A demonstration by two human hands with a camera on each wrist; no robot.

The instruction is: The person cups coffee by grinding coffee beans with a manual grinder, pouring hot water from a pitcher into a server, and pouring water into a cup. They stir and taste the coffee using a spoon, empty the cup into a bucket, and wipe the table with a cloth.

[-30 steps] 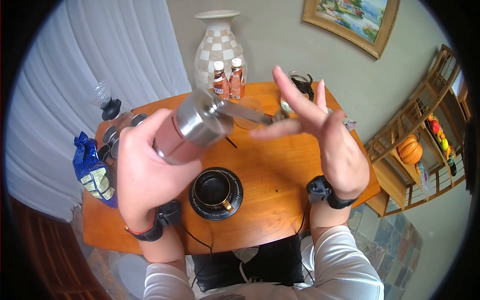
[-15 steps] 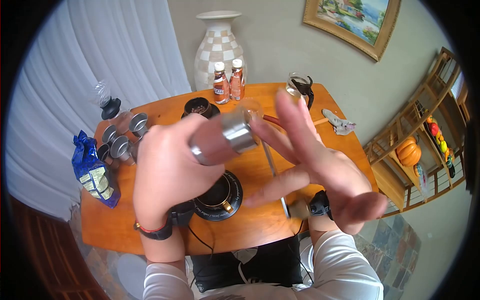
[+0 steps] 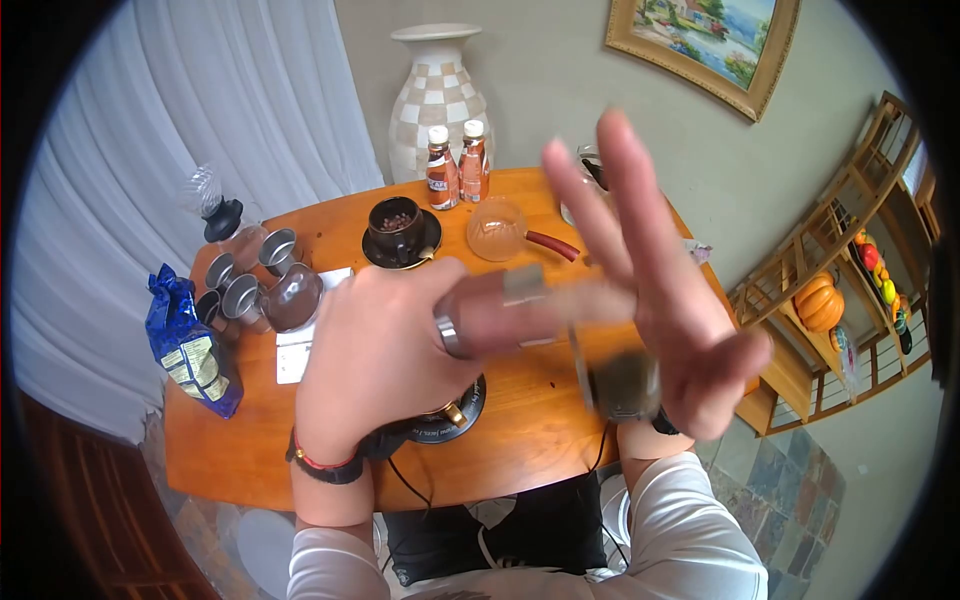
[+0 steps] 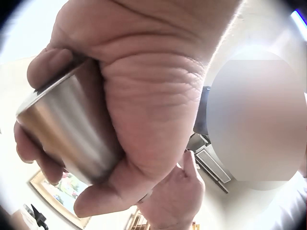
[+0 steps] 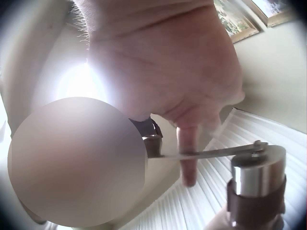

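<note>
My left hand grips the brown-wrapped body of a manual coffee grinder, held tilted on its side above the table. Its steel base faces the left wrist camera. At the other end, a long crank arm runs from the steel top out to a dark knob. My right hand has its fingers spread, one straight finger crossing the crank arm. Under the left hand, a black saucer with a gold-handled cup is partly hidden. Motion blurs the crank in the head view.
A black cup of coffee beans stands farther back, beside a glass pan with a red-brown handle. At left are several metal cups, a round glass flask and a blue bag. Two bottles stand at the rear.
The crank has swung round toward my body with the right hand's motion. My left hand and the grinder have shifted right and down, uncovering the cup of beans and the flask.
</note>
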